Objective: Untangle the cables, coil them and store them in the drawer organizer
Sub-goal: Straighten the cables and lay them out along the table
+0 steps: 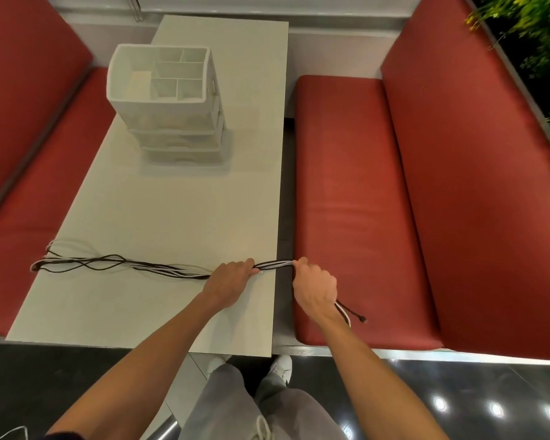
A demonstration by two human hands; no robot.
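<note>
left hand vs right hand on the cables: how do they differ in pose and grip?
The left hand sits over the table near its right edge; the right hand is past that edge, by the red bench seat. From the left hand the long cable bundle runs left across the table; from the right hand only short loose ends trail out. Shared: both grip the same bundle, a short span between them.

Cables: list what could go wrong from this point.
1. The cables cross and loop between the left hand and the left edge of the table. Pulling with the right hand may tighten the tangle instead of freeing it.
2. That looped end lies right at the edge and might slide off.
3. The plug end dangles below the right hand and could snag.
</note>
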